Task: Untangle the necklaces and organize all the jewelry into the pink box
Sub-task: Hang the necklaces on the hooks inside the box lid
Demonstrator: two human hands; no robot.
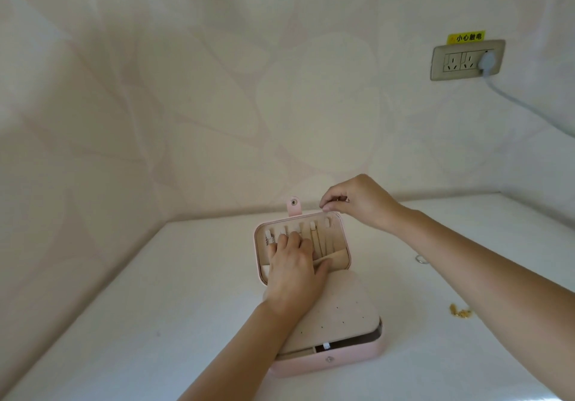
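The pink box [326,365] sits open at the centre of the tabletop [155,307], its lid [346,245] raised toward the wall. The step in hand looks like hanging a necklace on the lid's hooks. The left hand [294,264] lies flat inside the lid, fingers straight and pressing the lining. The right hand [357,203] hovers at the lid's upper right corner with fingertips pinched together; whether they hold a fine chain or the rim is too small to tell. Next, the gold chain [461,312] and ring [420,259] at right probably need collecting. The left hand hides the middle hooks.
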